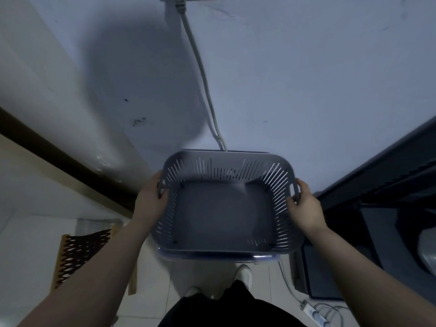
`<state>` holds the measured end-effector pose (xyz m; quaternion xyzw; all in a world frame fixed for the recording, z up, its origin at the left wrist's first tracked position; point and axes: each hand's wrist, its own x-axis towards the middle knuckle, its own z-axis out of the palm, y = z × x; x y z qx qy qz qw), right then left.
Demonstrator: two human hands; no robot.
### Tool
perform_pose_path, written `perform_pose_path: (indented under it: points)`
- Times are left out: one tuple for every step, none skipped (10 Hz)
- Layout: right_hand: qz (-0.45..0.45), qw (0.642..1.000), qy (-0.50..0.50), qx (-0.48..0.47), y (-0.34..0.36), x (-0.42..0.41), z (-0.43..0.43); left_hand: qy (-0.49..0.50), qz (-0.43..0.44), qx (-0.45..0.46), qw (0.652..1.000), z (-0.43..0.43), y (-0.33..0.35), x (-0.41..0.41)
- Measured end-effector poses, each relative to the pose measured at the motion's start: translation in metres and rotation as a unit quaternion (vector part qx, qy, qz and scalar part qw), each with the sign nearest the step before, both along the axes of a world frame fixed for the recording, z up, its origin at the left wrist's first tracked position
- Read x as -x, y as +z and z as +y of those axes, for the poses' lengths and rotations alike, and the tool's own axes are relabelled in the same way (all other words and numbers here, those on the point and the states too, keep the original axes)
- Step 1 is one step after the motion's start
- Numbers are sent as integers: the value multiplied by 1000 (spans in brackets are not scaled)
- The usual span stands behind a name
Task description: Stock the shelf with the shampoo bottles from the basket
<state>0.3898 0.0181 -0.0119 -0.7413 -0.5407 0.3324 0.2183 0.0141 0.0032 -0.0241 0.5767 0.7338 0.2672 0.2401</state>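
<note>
Basket (224, 213), empty, gripped by both side handles.
Left hand (151, 199) curled round the handle at 9 o'clock, right hand (304, 204) at 3 o'clock; no bottles visible; stocking likely done; next, set it aside.

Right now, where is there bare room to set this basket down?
Bare tile lies at the left, between the dark skirting and the lattice mat. Crowded: lower right, where a power strip and cables lie beside the dark shelf. The basket itself holds nothing.

One slotted basket (224, 157), two hands (151, 199) (306, 204), two white shoes (244, 273), one patterned mat (82, 253), one power strip (313, 312)
</note>
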Motion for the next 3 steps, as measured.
perform_pose_path:
  points:
    - [-14,1000,1,8,8,6,0,-29,25,25,999,8,-3,6]
    - [-41,999,14,-1,9,8,3,-56,34,44,997,14,-6,10]
    - [-86,995,50,-3,17,12,14,-85,79,65,991,30,3,10]
